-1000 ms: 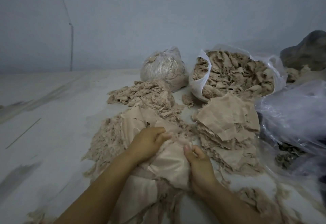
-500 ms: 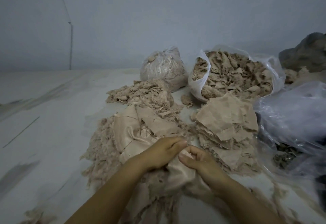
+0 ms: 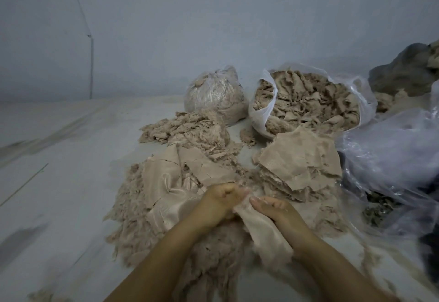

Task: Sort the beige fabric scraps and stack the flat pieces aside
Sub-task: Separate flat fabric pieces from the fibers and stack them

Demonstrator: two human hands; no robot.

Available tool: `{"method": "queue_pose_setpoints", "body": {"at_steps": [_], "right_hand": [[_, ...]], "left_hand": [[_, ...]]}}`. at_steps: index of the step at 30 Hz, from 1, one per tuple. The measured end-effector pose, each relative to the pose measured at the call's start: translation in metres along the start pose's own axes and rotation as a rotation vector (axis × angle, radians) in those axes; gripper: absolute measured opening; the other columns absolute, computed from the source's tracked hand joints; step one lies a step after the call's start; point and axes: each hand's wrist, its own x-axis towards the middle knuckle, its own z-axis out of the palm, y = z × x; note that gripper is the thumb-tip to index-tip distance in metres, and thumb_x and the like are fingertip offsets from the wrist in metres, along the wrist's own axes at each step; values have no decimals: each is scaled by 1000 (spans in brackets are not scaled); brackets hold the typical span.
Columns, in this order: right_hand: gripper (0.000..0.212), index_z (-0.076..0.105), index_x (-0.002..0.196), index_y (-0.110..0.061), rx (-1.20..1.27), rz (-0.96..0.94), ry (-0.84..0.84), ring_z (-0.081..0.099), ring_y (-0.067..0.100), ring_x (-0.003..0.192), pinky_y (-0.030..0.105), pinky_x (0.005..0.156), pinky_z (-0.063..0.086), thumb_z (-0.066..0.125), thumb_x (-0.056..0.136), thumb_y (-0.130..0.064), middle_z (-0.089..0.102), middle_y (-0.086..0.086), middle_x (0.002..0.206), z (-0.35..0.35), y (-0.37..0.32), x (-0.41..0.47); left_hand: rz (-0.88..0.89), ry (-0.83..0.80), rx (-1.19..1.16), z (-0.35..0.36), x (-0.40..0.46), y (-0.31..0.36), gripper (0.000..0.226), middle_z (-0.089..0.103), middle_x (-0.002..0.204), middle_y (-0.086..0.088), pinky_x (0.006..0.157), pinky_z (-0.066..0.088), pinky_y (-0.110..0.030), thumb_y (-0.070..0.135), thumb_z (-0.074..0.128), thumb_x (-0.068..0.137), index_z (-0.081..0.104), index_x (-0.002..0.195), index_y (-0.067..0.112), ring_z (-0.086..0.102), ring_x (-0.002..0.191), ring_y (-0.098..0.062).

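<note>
1. Beige fabric piece [image 3: 266,232] hangs between both hands, low in the middle of the view, over the loose scrap heap [image 3: 133,204] on the pale floor [image 3: 59,159].
2. Left hand [image 3: 221,203] has its fingers curled, pinching the piece's upper edge.
3. Right hand [image 3: 273,209] grips the same edge just beside it — thumb on top, fingers curled under.
4. Stack of flat pieces [image 3: 299,159] lies to the right of the hands, apart from them.
5. Behind it — an open plastic bag [image 3: 263,111] full of crumpled scraps, and a tied bag [image 3: 211,95] to its left.
6. Clear plastic sheeting [image 3: 392,154] sits at the far right.
</note>
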Motion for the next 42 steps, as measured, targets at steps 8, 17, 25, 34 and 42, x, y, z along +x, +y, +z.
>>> {"method": "queue_pose_setpoints", "body": {"at_steps": [8,17,25,34,42], "right_hand": [[22,72,79,-8,-114,-73,71,57,15,53,22,47,44,69,77,-29,63,10,65,-3,3,-1],[41,62,77,7,-282,-146,126,46,25,66,29,59,38,69,76,-34,54,15,71,-5,10,-2],[35,65,96,-5,-10,-200,228,69,26,79,35,67,54,68,78,-35,72,15,87,11,5,15],[24,69,102,-4,-82,-224,318,71,32,90,46,82,57,61,90,-23,73,18,97,18,6,16],[16,70,97,-1,-65,-209,388,70,33,90,46,85,55,66,87,-13,73,18,93,27,10,14]], "left_hand": [[-321,21,-109,-5,-1,2,44,61,65,-2,50,47,-24,55,47,90,66,86,15,56,56,-12],[-252,380,-300,-14,7,9,32,51,52,-2,45,46,-21,17,49,97,52,67,9,48,43,-10],[-296,104,-315,14,-11,11,36,71,96,-19,83,54,-38,34,58,91,68,98,0,68,86,-28],[-198,210,-184,6,-12,11,45,71,71,0,61,51,-27,50,44,94,74,76,21,66,64,-14],[-91,355,-168,3,-12,-4,35,55,52,5,46,40,-26,28,52,96,61,63,23,50,46,-9]]}}
